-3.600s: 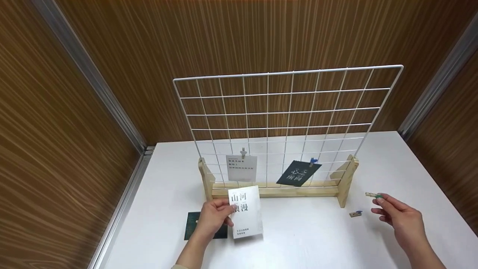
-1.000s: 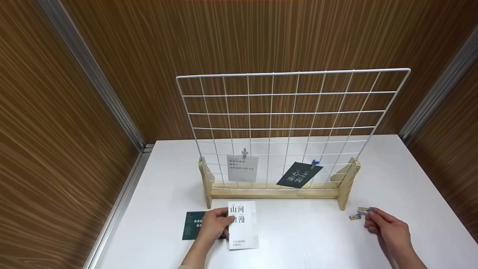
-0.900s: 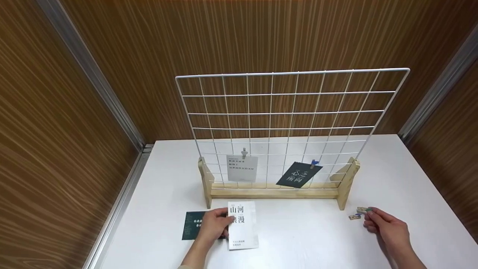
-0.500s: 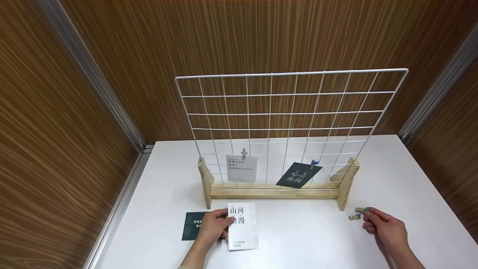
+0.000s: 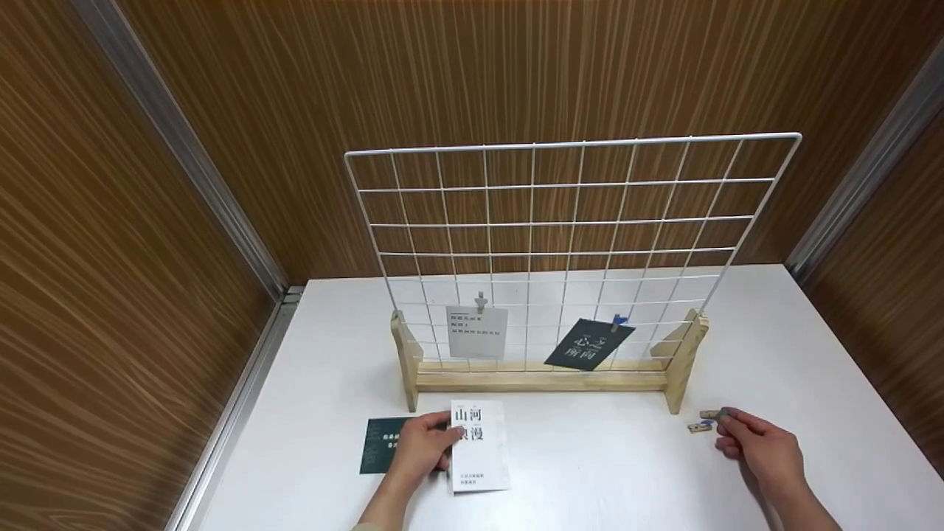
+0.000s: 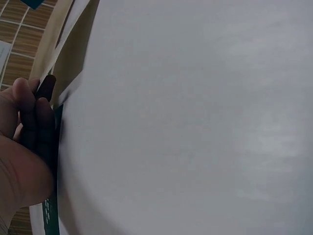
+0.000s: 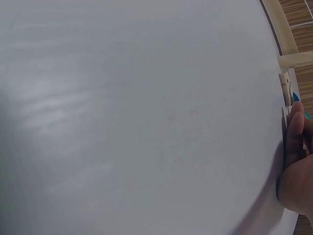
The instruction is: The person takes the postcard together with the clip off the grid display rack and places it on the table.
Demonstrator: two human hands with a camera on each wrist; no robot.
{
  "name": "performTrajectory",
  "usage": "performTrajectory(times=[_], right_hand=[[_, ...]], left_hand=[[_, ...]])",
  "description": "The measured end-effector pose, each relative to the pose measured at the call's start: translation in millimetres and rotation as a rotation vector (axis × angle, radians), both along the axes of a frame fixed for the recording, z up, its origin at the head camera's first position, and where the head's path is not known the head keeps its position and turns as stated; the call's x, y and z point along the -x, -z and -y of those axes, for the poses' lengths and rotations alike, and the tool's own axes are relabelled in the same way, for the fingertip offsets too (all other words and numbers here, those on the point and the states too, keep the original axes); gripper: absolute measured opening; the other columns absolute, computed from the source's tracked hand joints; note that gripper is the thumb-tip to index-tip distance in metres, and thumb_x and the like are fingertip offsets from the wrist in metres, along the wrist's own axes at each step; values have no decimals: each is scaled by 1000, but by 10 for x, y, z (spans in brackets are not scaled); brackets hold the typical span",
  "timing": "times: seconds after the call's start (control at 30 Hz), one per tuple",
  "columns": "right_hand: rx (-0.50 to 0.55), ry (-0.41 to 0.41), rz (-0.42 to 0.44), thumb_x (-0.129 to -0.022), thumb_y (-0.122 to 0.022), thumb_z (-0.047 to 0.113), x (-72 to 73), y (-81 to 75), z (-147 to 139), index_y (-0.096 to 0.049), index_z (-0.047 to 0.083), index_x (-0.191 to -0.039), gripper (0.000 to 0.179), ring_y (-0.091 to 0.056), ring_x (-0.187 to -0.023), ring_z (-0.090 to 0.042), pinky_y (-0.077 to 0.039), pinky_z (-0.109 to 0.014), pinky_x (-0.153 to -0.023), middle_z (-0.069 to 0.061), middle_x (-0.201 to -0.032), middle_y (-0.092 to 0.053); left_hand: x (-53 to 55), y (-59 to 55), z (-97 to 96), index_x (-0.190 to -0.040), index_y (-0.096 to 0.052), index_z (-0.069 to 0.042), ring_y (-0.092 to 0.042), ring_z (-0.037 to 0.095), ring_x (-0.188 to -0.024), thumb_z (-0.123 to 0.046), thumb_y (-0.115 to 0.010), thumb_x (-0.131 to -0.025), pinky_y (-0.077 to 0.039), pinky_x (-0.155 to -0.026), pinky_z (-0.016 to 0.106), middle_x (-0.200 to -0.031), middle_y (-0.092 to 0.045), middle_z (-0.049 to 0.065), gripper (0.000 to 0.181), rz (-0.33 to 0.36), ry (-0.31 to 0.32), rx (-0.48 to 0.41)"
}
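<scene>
My left hand [image 5: 424, 446] pinches the left edge of a white card [image 5: 483, 457] with black lettering, thumb on the front; the card is low over the tabletop. Beneath that hand lies a dark green card [image 5: 375, 451], partly covered. On the right, my right hand [image 5: 767, 453] pinches a small wooden clothespin [image 5: 709, 414] by its green end, close to the table. Just beside it a second clothespin [image 5: 698, 428] with a blue piece lies on the table. Curled fingers [image 7: 295, 129] appear at the right edge of the right wrist view, near the blue-trimmed clothespin.
Behind the hands stands a white wire grid [image 5: 582, 143] on a wooden base [image 5: 542, 383]. Clipped to it are a white card [image 5: 477, 346] and a tilted dark card [image 5: 575, 352], the latter by a blue-trimmed clip [image 5: 618, 322]. Wood-grain panels [image 5: 472, 74] enclose the white table [image 5: 590, 457].
Since the oldest frame, my left hand has lowered the white card, and my right hand has brought the green clothespin down and left, beside the blue one. Over the last second both hands barely move.
</scene>
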State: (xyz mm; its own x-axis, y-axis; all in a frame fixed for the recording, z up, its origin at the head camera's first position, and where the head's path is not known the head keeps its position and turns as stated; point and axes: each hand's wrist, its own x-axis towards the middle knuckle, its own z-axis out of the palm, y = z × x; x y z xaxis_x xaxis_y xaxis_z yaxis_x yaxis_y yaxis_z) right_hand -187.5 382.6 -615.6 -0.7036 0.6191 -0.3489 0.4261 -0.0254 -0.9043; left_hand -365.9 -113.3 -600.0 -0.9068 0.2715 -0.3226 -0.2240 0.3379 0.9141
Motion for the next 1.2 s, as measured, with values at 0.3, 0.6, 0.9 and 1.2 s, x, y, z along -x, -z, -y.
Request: performTrajectory(times=[0.3,0.6,0.9,1.2], right_hand=[[-14,-3,8,-107,-65,15,-3,-2,-1,-53,-11,-147,49,-76,-76,-13,-63,-29,-71,1,-89,-77],[16,15,-23,-106,-67,12,-10,-13,3,-52,-13,-148,50,-75,-74,-12,-63,-29,-70,0,-86,-77],[19,20,10,-107,-65,14,7,0,0,-51,-10,-150,51,-75,-76,-13,-64,-29,-71,1,-87,-76],[10,10,37,-108,-63,16,29,4,-13,-50,-9,-152,51,-75,-77,-13,-64,-30,-72,0,-89,-76]], left_hand=[[-5,-7,-19,-142,-65,-2,-52,6,-46,-19,-77,-98,-43,-44,18,-81,-75,5,49,-7,-4,16],[6,-2,-38,-139,-69,-5,-51,6,-44,-22,-78,-97,-41,-43,18,-65,-63,-1,46,-31,-7,33],[-14,-9,-30,-138,-69,-2,-52,7,-44,-21,-79,-97,-43,-43,19,-63,-60,-1,46,-35,-20,12],[-22,-186,-18,-139,-67,-2,-57,9,-46,-20,-76,-99,-49,-47,22,-71,-70,6,45,-51,2,97]])
